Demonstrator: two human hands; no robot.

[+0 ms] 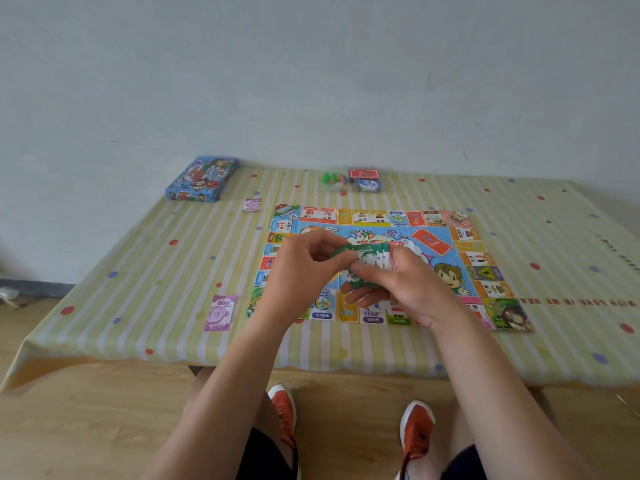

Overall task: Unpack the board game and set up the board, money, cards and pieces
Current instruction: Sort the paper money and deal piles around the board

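Head view showed the board already unfolded and lying flat at the middle of the table, its near side close to the table's near edge. The game box lay at the far left corner, closed as far as could be told. At the far edge, behind the board, sat a small heap of playing pieces, with a red card deck and a blue card deck just beside it. A purple 500 note lay just left of the board's near left corner. A pink note lay off its far left corner.

Both hands were raised over the board's centre. The right hand grasped a bundle of notes, green and white, fanned slightly at the top. The left hand had its fingers curled and pinched the bundle's green left edge, apparently at the uppermost note. Whether that note was already free of the rest could not be told.

Assessment: the step in hand was sorting the money, with the board done and the cards and pieces unpacked but not yet placed.

The next move would call for peeling a single note clear without dragging its neighbours. It should then be laid on the table beside the board, probably apart from the two notes already down, while the right hand steadied the remainder.
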